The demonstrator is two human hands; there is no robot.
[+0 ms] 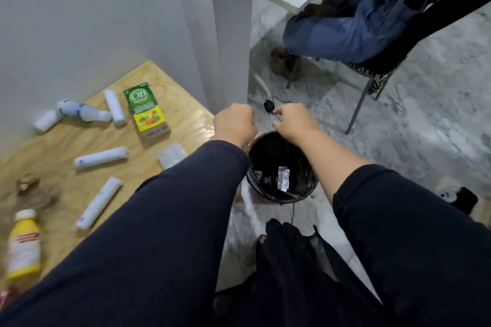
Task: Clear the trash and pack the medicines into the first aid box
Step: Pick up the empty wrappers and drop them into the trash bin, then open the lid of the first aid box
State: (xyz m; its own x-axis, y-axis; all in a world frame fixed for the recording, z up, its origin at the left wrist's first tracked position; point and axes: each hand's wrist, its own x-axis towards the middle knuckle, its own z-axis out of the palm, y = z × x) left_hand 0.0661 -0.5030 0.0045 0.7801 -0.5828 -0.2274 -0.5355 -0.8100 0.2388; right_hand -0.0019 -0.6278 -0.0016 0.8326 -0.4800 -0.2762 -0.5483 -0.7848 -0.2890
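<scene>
My left hand (235, 125) is curled into a fist just past the table corner, and nothing shows in it. Close beside it, my right hand (295, 121) has its fingers bent downward, with nothing visible in them. Both hover over the far rim of a black trash bin (305, 195) on the floor. A silver blister strip (283, 178) lies inside the bin. On the wooden table (66, 146) are a green OB medicine box (144, 109), several white bandage rolls (101, 158), a toppled white bottle (79, 111), a yellow bottle (24, 244) and a clear packet (171, 154).
A grey wall corner (228, 34) stands behind the table. A seated person in jeans (345, 34) on a metal-legged chair (356, 111) is at the back right. A small black clip with a thin wire (269, 105) lies on the marble floor beyond the bin.
</scene>
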